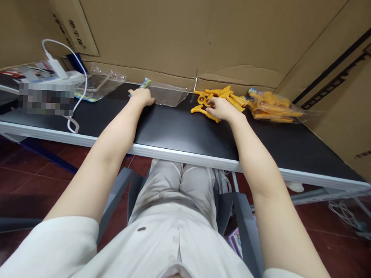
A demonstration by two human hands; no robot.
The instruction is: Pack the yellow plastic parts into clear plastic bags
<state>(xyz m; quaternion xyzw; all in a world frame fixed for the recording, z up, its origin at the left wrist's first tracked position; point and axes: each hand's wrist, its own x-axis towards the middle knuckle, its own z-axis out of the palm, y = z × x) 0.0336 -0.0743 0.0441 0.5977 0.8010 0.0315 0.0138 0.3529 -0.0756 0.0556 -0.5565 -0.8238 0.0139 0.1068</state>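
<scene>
My left hand (141,97) rests on the near-left corner of an empty clear plastic bag (167,95) lying flat on the black table (179,132); its fingers are curled onto the bag. My right hand (220,108) lies on a loose pile of yellow plastic toy pieces (217,98), fingers bent over one of them. To the right of that pile sits a filled clear bag of the same yellow pieces (272,107).
More clear bags (99,82) lie at the back left beside a white charger and cable (57,66) and papers. Cardboard boxes (178,30) wall in the table's far and right sides. A grey chair (120,193) is under me.
</scene>
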